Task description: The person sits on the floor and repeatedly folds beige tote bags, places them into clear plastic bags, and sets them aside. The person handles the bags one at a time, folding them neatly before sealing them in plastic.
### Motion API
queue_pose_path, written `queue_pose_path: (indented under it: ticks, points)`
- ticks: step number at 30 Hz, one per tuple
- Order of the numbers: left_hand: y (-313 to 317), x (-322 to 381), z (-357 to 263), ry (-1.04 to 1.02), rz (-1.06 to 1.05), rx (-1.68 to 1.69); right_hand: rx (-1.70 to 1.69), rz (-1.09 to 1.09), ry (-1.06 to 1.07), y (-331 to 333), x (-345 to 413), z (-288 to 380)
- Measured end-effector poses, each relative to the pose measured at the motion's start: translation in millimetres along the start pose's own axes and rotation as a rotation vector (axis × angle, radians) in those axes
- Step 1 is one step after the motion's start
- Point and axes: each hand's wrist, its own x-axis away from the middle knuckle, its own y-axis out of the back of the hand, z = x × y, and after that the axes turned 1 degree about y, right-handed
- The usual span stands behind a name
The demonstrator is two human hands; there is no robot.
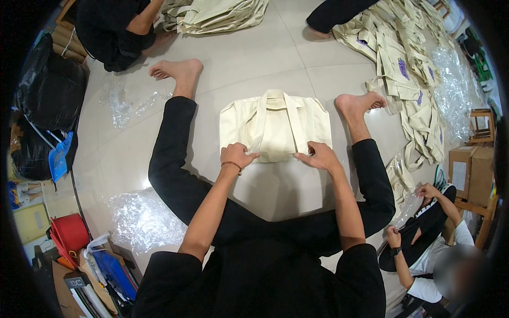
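A cream canvas tote bag lies flat on the tiled floor between my outstretched legs, its looped handles running up over its front and past its far edge. At the bag's near left corner, my left hand, with a beaded bracelet at the wrist, pinches the near edge between thumb and fingers. My right hand grips the same edge near the right corner, its thumb pointing inward. Both hands rest low against the fabric.
Stacked canvas bags lie beyond, near a crouching person. More bags with purple prints spread along the right beside clear plastic wrap. A seated co-worker handles plastic at lower right. Crumpled plastic lies left of my leg.
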Motion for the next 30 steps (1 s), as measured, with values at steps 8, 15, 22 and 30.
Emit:
queue_pose_path:
  ticks: [8, 15, 22, 30]
  points:
    - [-15, 6, -32, 0.04, -0.333, -0.061, 0.343, -0.275, -0.197, -41, -14, 16]
    - [-70, -6, 15, -0.578, -0.639, 0.022, 0.521, -0.756, 0.124, -51, -13, 24]
    - [-68, -14, 1, -0.638, -0.382, -0.084, 0.323, -0.791, 0.543, -69, -20, -29]
    - [-53, -11, -11, -0.514, -0.267, -0.092, 0.087, -0.613, 0.449, -39, -32, -12]
